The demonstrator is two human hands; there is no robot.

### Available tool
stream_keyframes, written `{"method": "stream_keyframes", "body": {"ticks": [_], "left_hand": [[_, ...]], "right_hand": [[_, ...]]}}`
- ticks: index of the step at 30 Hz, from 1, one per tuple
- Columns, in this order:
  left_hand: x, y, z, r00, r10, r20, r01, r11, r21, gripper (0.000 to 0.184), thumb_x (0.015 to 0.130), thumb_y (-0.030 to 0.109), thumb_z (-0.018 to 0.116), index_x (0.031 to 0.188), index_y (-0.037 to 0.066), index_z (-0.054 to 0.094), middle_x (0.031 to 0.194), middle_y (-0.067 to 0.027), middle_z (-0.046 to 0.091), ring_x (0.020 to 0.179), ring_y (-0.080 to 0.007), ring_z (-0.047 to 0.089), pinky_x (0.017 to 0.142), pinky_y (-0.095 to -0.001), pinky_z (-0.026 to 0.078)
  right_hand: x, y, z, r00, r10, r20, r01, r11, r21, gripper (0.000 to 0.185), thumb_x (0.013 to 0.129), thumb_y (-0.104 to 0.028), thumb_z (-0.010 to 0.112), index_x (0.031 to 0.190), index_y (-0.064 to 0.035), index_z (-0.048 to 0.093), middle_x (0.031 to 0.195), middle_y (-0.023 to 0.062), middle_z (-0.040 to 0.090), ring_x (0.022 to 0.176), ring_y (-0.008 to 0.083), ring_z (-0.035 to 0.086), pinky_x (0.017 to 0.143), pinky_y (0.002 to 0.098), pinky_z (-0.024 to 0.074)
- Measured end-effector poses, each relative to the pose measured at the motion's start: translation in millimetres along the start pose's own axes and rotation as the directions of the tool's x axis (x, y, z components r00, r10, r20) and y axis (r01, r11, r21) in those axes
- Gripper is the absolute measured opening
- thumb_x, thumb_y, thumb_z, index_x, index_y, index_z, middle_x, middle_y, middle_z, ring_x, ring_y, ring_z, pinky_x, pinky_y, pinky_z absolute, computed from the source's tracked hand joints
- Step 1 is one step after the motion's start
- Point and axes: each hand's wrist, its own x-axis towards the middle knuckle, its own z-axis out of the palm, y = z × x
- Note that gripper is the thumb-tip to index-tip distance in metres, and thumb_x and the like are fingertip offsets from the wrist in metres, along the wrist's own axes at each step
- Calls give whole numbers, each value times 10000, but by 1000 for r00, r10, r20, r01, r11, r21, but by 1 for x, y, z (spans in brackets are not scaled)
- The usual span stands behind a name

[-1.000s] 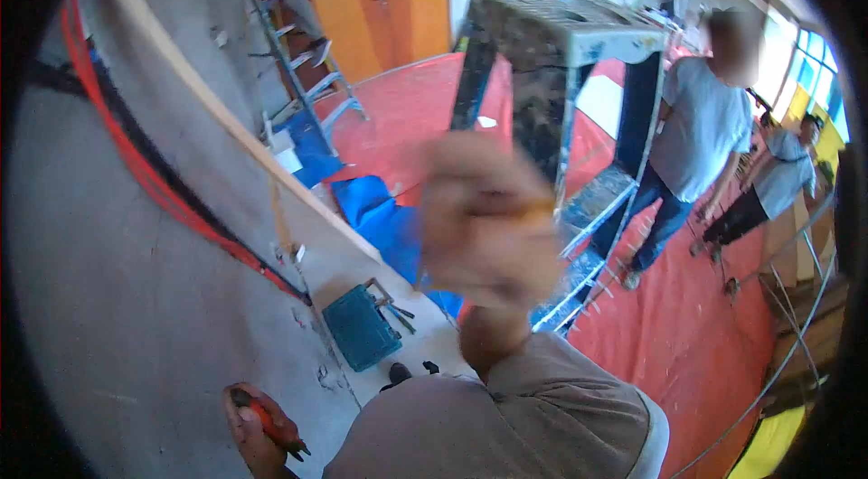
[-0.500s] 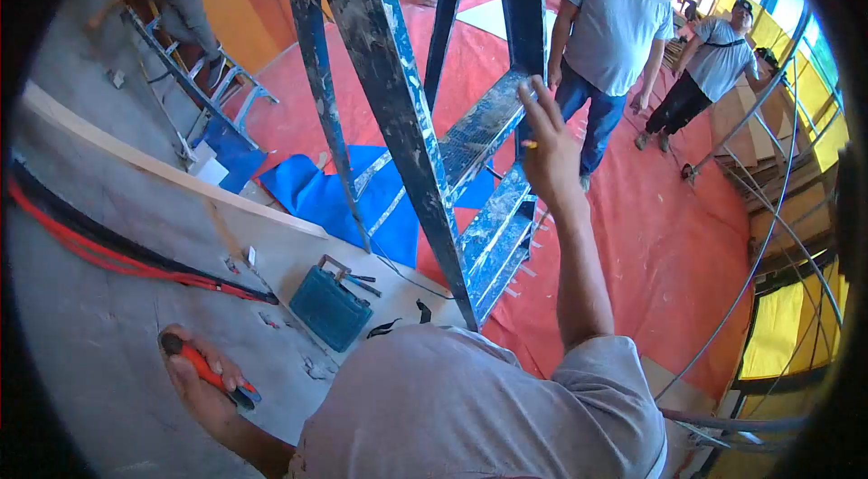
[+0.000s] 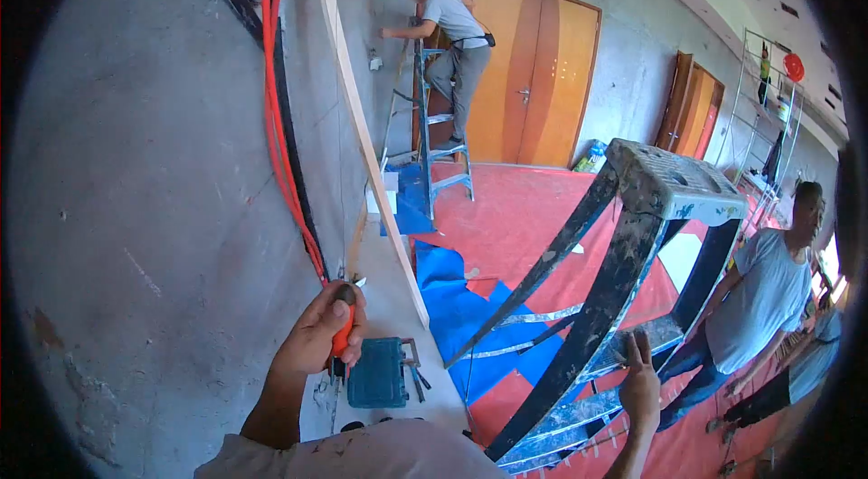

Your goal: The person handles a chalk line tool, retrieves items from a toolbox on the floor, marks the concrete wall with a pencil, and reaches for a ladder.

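My left hand [image 3: 312, 339] is wrapped around an orange-and-black hand tool [image 3: 342, 332], held upright near the grey wall. The tool's exact kind is unclear, its lower end partly hidden by my fingers. Just above the hand, red cables [image 3: 274, 131] and a black one [image 3: 294, 154] run down the wall. My right hand [image 3: 640, 393] is raised with two fingers stretched out, in front of the step of a paint-splashed blue stepladder [image 3: 615, 285]; I cannot tell whether it touches. Nothing shows in that hand.
A teal case [image 3: 375, 375] lies on the ledge below my left hand. A wooden board [image 3: 362, 117] leans along the wall. One person [image 3: 455, 23] works on another stepladder [image 3: 420, 117]; two people stand at right. Blue sheets [image 3: 452, 298] cover part of the red floor covering [image 3: 533, 208].
My view has swung left and up, bringing the wall, doors and far ladder more into view. The tool in my left hand has gone from slanted to upright, beside the cables.
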Motion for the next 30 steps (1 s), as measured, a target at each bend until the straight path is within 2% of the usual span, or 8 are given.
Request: {"method": "stream_keyframes", "body": {"ticks": [4, 6, 7, 13, 17, 21, 24, 30], "left_hand": [[3, -6, 1, 999, -13, -33, 12, 1000, -16, 278, 1044, 356, 399, 1099, 88, 449, 739, -55, 501, 520, -110, 497, 531, -285, 479], [3, -3, -1, 999, -28, -34, 26, 999, -38, 274, 1046, 351, 394, 1100, 88, 447, 738, -54, 500, 520, -108, 497, 532, -285, 479], [3, -3, -2, 999, -37, -29, 36, 999, -18, 267, 1048, 346, 391, 1105, 91, 444, 737, -53, 500, 521, -108, 498, 532, -286, 479], [16, -11, -1, 1000, -30, -3, 30, 999, -42, 257, 1054, 338, 372, 1114, 96, 438, 734, -49, 500, 516, -109, 495, 524, -288, 474], [38, -16, -1, 997, -71, -13, 70, 996, -60, 281, 1048, 375, 374, 1101, 108, 442, 718, -42, 502, 500, -112, 488, 500, -299, 462], [83, -35, -9, 964, -203, -171, 158, 957, -243, 340, 1015, 448, 431, 1088, 116, 450, 688, -30, 503, 480, -119, 482, 476, -308, 446], [109, -49, -20, 965, -172, -197, 99, 938, -333, 390, 989, 494, 476, 1085, 117, 462, 694, -20, 501, 483, -119, 478, 476, -307, 443], [119, -74, -53, 970, -138, -201, 77, 956, -285, 406, 994, 499, 467, 1116, 112, 464, 722, -24, 492, 512, -115, 478, 504, -301, 448]], "right_hand": [[10, -35, -12, 863, 13, -506, 122, 965, 232, 649, 775, 83, 423, 1399, -83, 483, 1490, 218, 386, 1361, 415, 386, 1029, 454, 430], [8, -21, -2, 963, 96, 251, -104, 994, 21, 629, 792, 36, 448, 1404, -106, 490, 1499, 234, 368, 1380, 408, 367, 1015, 444, 441], [8, -16, -4, 970, 104, 219, -105, 994, -7, 576, 825, -21, 462, 1395, -94, 500, 1492, 247, 376, 1344, 416, 420, 991, 418, 460], [-12, -61, -83, 629, 63, -775, 361, 859, 363, 375, 1005, -145, 394, 1328, -3, 522, 1343, 122, 543, 1162, 272, 552, 946, 383, 470], [-34, -138, -65, 994, -25, -108, 109, 369, 923, 335, 991, -131, 459, 1284, 0, 556, 1236, 120, 590, 1106, 245, 579, 924, 358, 466], [-10, -223, 12, 711, -346, 612, -506, 352, 787, 296, 977, -117, 523, 1240, 2, 589, 1128, 118, 637, 1050, 219, 606, 902, 333, 461], [11, -283, 122, 857, -457, 237, -41, 398, 917, 331, 997, -214, 540, 1220, 29, 559, 1166, 194, 607, 1093, 282, 587, 930, 345, 447], [22, -336, 174, 694, -528, 489, -457, 202, 866, 402, 936, -258, 653, 1224, 7, 563, 1110, 150, 603, 1019, 237, 584, 881, 348, 454]]}}
